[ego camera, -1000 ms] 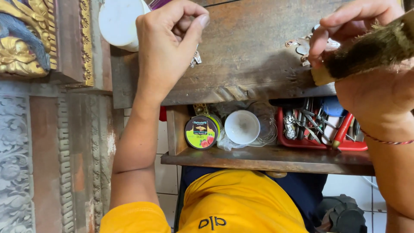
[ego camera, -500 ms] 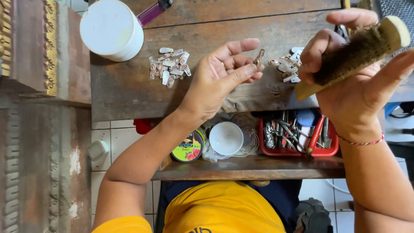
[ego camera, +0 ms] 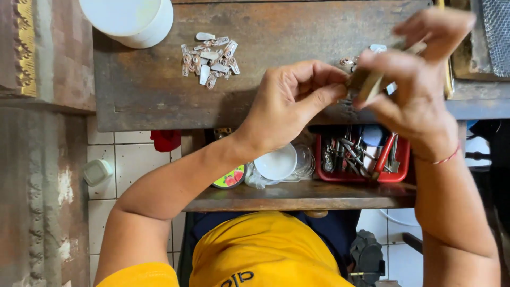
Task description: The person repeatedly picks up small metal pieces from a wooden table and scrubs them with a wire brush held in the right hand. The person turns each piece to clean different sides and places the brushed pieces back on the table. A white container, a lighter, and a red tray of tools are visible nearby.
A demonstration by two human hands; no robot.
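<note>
Left hand pinches something tiny against the brush; the piece itself is hidden by the fingers. Right hand is closed around the brush, at 3 o'clock of the left. A heap of small metal pieces lies at 10 o'clock on the wooden bench. Risk: the pinched piece slips under brushing and likely drops into the red tray at 5 o'clock.

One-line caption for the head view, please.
Left hand pinches a small piece against the brush gripped by the right hand, above a worn wooden bench scattered with small metal pieces.
</note>
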